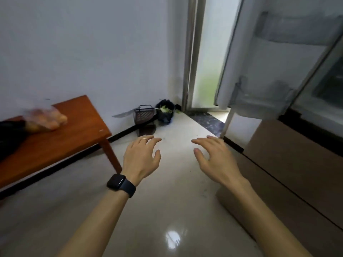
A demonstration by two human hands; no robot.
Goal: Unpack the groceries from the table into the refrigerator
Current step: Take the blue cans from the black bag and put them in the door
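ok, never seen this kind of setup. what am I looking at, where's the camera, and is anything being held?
There is no machine here. A person wears one wide-angle camera on the head, looking forward and down, so this single picture shows their own arms. The left hand, with a black wristwatch, and the right hand hover open over the glossy pale floor, holding nothing. At left stands an orange-brown wooden table bearing a clear plastic bag of blurred yellowish groceries and a black bag. At right is the refrigerator, its white door swung open.
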